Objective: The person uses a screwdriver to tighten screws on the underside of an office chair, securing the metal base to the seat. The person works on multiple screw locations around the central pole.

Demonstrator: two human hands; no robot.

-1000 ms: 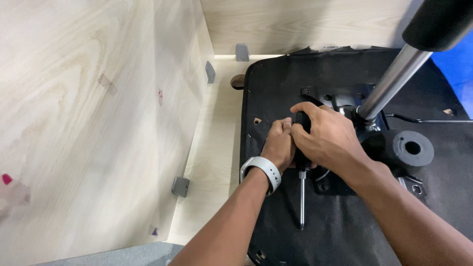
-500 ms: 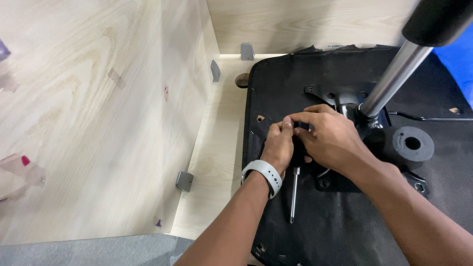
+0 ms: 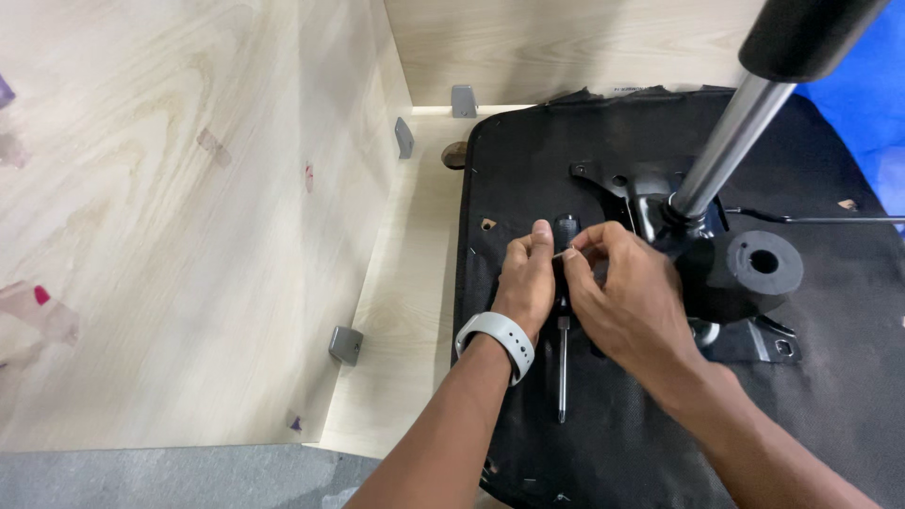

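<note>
While over seat underside: both hands w/ small screw, screwdriver beneath.

The right hand no longer covers the screwdriver; it now pinches a small thin piece beside the left hand, and the screwdriver lies free on the black seat underside.

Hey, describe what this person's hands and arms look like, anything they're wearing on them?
Both arms are bare, with no sleeves or gloves in view. The left hand has a pale grey smartwatch-style band around its wrist. The right hand shows no ring, band or watch on its wrist or fingers.
</note>
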